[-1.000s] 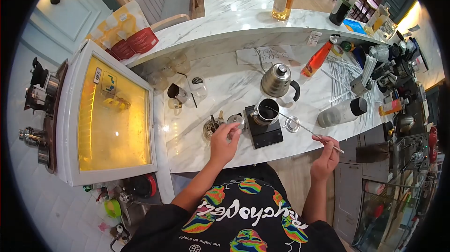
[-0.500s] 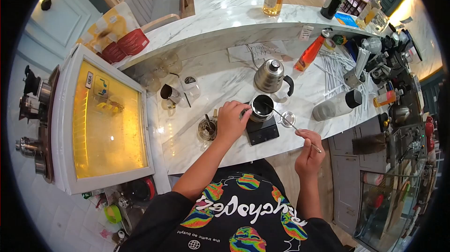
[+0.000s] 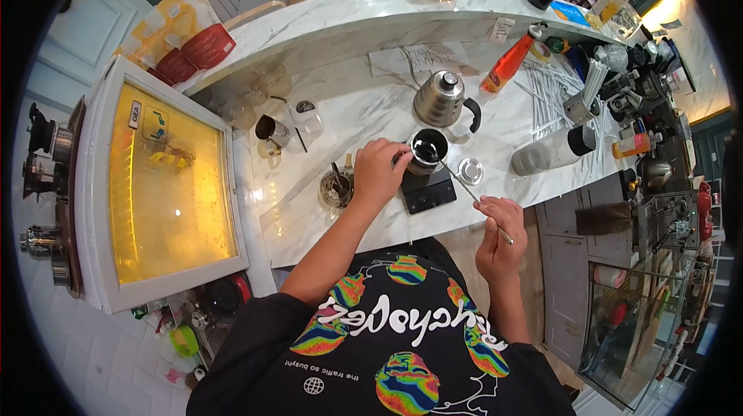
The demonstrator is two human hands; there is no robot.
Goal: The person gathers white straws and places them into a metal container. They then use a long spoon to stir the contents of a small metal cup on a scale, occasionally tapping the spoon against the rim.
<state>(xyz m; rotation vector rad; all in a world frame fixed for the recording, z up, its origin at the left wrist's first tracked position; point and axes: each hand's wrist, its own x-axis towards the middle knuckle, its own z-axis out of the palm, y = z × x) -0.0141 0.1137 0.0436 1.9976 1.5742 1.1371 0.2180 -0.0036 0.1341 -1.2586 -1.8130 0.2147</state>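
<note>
Nearest the wearer, the right hand (image 3: 503, 238) pinched a long metal stirring spoon (image 3: 462, 186) between thumb and fingers near its upper end, the other fingers curled in. The spoon slanted toward ten o'clock, its lower end inside a dark-mouthed metal vessel (image 3: 427, 168). It looked light, thin and stiff, likely slick if wet; the upper shaft seemed the right place to hold it, for reach and a loose swing.

A black scale (image 3: 430, 195) lay at six o'clock from the vessel, which stood at or just over its far end; contact could not be told. At the vessel's nine o'clock side, the left hand (image 3: 377, 172) had its thumb and fingers closed about what looked like the handle, partly hidden. The vessel looked rigid and moderately light, its smooth wall perhaps slippery or warm, so the handle seemed the better hold, steadied against tipping.

From the vessel, a small round lid (image 3: 470, 171) lay near four o'clock and a glass with utensils (image 3: 337, 188) stood toward eight. Farther off, at twelve, stood a steel kettle (image 3: 439, 102), probably heavier, best taken by its black handle.
</note>
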